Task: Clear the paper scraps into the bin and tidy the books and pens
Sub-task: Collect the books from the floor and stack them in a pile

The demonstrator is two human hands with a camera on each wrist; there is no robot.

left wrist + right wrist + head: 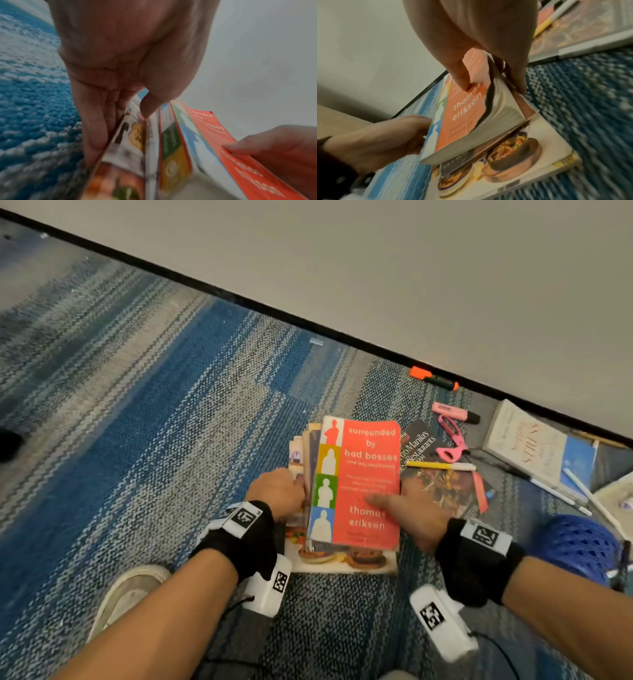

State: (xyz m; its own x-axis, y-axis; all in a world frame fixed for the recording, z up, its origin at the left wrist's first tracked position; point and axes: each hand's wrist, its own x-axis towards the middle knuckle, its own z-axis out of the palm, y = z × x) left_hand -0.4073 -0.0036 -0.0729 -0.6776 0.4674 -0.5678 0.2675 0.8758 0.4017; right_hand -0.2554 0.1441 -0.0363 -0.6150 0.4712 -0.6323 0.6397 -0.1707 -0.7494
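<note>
Blue-and-grey striped carpet (pixel 154 412) runs up to a pale wall (pixel 411 268) with a black skirting strip; the work is on the floor beside it.

Stack of books (pixel 342 559): several volumes piled on the carpet, a large food-photo cookbook (pixel 544 136) at the bottom, thinner books between, and a red paperback (pixel 371 474) on top. The stack is skewed, with spines fanned out on its left side.

Left hand (pixel 277 491): fingers pressed against the fanned left edges, thumb on top of the spines in the left wrist view; it grips the side of the pile. Right hand (pixel 414 508): thumb flat on the red cover, fingers wrapped down the page edge on the right side, so it holds the paperback.

Judgement on step: squaring the stack. To do it well, press both sides inward together and keep the thumb load light so the top book can slide into line. The paperback's cover is curled and worn at the corner; it will likely flex, so pushing on the page block is safer than on the cover.

Still loose to the right: a dark restaurant guide (pixel 419 443) with a yellow pen (pixel 442 466) on it, pink scissors (pixel 452 440), pink highlighter (pixel 454 412), orange highlighter (pixel 433 378), a white book (pixel 527 440). A blue mesh container (pixel 579 546) sits near the right wrist; possibly the bin, cannot confirm. No paper scraps clearly identifiable.
</note>
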